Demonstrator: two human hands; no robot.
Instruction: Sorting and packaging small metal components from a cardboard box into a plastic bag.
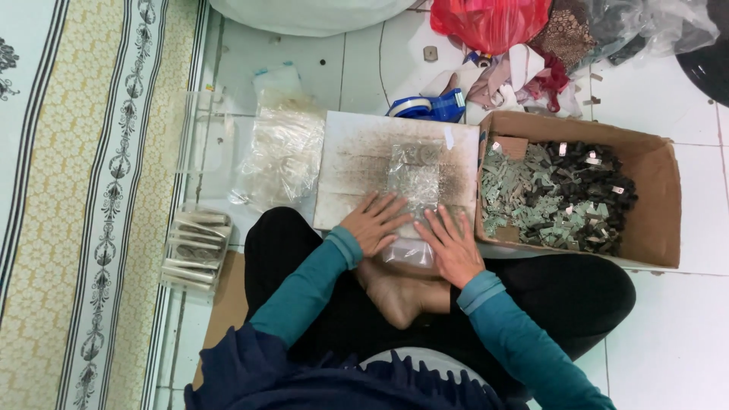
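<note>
The person sits cross-legged on a white tiled floor, seen from above. The left hand, in a teal sleeve, lies flat with fingers spread at the lower centre of the frame, palm down on the near edge of a scorched, stained white rectangular board. The right hand is likewise open and flat, fingers splayed, pressing on a clear plastic bag of small pieces that lies lengthwise on the board between the two hands; neither hand grips anything. The bag's near end overhangs the board edge towards the lap. Just right of the board stands an open brown cardboard box holding a heap of small pale green and dark pieces. Left of the board rests a loose pile of empty clear plastic bags, and lower left a stack of filled clear packets. At the top centre sits a blue tape dispenser; beyond it, a red plastic bag. A patterned yellow mat covers the left side.
</note>
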